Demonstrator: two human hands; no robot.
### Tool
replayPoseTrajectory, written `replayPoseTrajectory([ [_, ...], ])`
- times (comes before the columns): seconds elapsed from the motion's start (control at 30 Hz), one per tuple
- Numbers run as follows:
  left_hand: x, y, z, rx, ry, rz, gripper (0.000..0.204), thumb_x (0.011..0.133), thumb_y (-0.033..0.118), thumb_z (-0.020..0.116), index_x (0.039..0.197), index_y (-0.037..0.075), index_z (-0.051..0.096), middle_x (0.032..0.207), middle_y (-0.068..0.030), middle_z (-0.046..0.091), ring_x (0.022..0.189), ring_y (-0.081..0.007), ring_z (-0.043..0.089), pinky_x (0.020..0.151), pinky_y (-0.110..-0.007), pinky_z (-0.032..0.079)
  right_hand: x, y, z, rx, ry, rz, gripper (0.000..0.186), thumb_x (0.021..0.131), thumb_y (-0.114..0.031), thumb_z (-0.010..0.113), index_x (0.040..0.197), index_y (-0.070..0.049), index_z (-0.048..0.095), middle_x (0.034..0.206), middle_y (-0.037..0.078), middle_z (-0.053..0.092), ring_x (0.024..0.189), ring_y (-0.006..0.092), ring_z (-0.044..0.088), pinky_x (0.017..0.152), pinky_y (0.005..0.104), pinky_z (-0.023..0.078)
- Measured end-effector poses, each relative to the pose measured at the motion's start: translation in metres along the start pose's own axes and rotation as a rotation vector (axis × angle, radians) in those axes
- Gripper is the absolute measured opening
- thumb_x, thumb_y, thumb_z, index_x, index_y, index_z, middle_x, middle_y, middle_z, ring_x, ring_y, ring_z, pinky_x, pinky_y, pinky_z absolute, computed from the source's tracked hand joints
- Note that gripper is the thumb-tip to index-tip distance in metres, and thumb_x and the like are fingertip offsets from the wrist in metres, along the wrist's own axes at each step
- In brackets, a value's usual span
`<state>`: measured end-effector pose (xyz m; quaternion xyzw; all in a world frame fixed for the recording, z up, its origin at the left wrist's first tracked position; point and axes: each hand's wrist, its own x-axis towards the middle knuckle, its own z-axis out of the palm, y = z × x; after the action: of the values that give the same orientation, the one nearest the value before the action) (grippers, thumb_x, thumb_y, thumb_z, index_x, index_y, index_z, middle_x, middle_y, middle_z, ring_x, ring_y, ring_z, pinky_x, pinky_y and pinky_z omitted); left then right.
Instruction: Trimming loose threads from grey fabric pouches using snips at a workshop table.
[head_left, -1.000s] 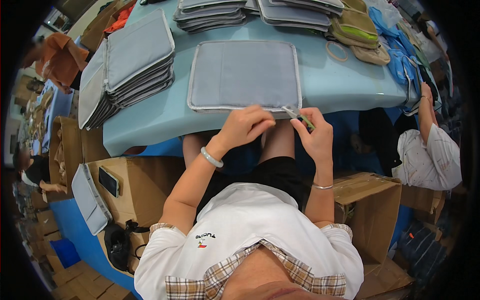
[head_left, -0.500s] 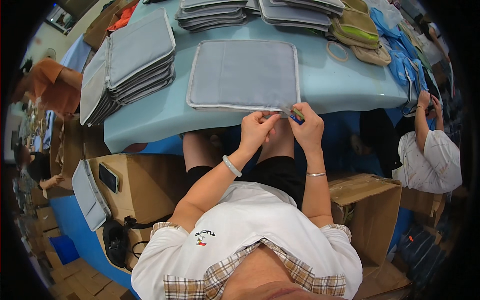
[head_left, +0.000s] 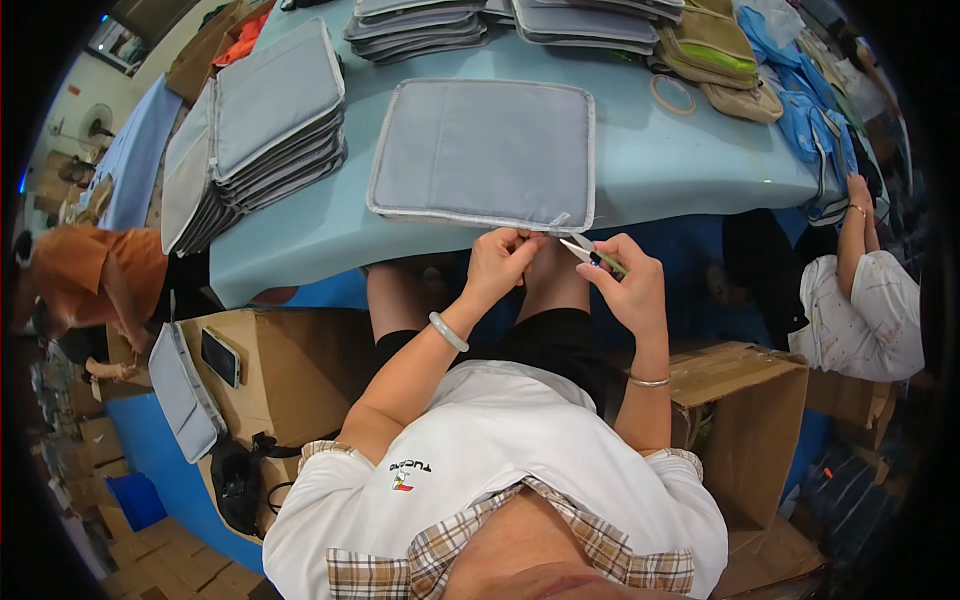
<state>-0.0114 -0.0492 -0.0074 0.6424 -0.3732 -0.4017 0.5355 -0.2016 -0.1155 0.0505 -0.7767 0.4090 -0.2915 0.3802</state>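
Observation:
A flat grey rectangular sleeve (head_left: pixel 485 150) with light piping lies on the table before me, its near edge at the table's front. My left hand (head_left: pixel 500 265) pinches that near edge close to the right corner, fingertips partly hidden beneath it. Just right of it, my right hand (head_left: pixel 630 280) grips small thread snips (head_left: pixel 597 257) with parted blades and a green and blue handle. The blades point up-left toward the sleeve's corner, just below its edge. A small pale tab or thread end (head_left: pixel 562 220) shows at that corner.
Stacked grey sleeves (head_left: pixel 280 110) stand at the left, with more piles (head_left: pixel 420 30) at the back. A tape roll (head_left: pixel 672 95) and olive bags (head_left: pixel 710 50) lie right. Cardboard boxes (head_left: pixel 290 380) flank my legs; one holds a phone (head_left: pixel 220 357). A co-worker (head_left: pixel 860 310) sits far right.
My right hand has drawn back slightly right and down, and the snips' blades now show clear of the sleeve's edge. The left hand has shifted slightly left. At left, a person in orange has moved lower.

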Motion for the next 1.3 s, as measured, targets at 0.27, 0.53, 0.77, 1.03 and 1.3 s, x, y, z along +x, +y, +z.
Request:
replayPoseTrajectory([
  [0.27, 0.001, -0.007, -0.001, -0.062, -0.022, -0.019, 0.017, 0.088, 0.017, 0.068, 0.090, 0.000, 0.070, 0.056, -0.0010, 0.060, 0.043, -0.0048, 0.051, 0.041, -0.021, 0.039, 0.005, -0.011, 0.012, -0.156, -0.024, 0.029, 0.029, 0.075, -0.029, 0.077, 0.088, -0.006, 0.066, 0.073, 0.010, 0.070, 0.064, 0.0273, 0.067, 0.058, 0.0334, 0.049],
  [0.53, 0.000, -0.004, -0.001, -0.066, -0.039, -0.016, 0.015, 0.089, 0.015, 0.066, 0.091, 0.000, 0.070, 0.056, 0.0000, 0.059, 0.043, -0.0045, 0.050, 0.041, -0.021, 0.039, 0.007, -0.006, 0.016, -0.222, 0.011, -0.011, 0.028, 0.075, -0.030, 0.077, 0.085, -0.007, 0.066, 0.073, 0.010, 0.069, 0.064, 0.0300, 0.067, 0.057, 0.0357, 0.050],
  [0.77, 0.002, -0.009, -0.001, -0.099, -0.049, -0.005, 0.016, 0.090, 0.016, 0.066, 0.092, 0.000, 0.069, 0.056, -0.0001, 0.059, 0.043, -0.0045, 0.050, 0.041, -0.020, 0.039, 0.012, -0.008, 0.023, -0.251, 0.040, -0.038, 0.027, 0.076, -0.030, 0.076, 0.085, -0.006, 0.066, 0.072, 0.012, 0.069, 0.066, 0.0314, 0.067, 0.057, 0.0373, 0.051],
  [1.03, 0.001, -0.005, -0.002, -0.096, -0.051, -0.011, 0.017, 0.090, 0.017, 0.066, 0.092, 0.000, 0.069, 0.056, 0.0003, 0.059, 0.043, -0.0044, 0.050, 0.040, -0.020, 0.038, 0.012, -0.010, 0.022, -0.258, 0.037, -0.023, 0.026, 0.077, -0.028, 0.076, 0.086, -0.005, 0.067, 0.075, 0.012, 0.070, 0.067, 0.0298, 0.068, 0.058, 0.0349, 0.050],
  [1.3, -0.003, -0.006, -0.006, -0.011, -0.072, 0.004, 0.017, 0.088, 0.019, 0.068, 0.091, 0.002, 0.070, 0.055, -0.0010, 0.060, 0.043, -0.0074, 0.052, 0.042, -0.023, 0.040, 0.010, -0.012, 0.015, -0.238, 0.000, 0.002, 0.026, 0.076, -0.026, 0.076, 0.087, -0.005, 0.067, 0.074, 0.010, 0.070, 0.063, 0.0255, 0.067, 0.057, 0.0314, 0.048],
])
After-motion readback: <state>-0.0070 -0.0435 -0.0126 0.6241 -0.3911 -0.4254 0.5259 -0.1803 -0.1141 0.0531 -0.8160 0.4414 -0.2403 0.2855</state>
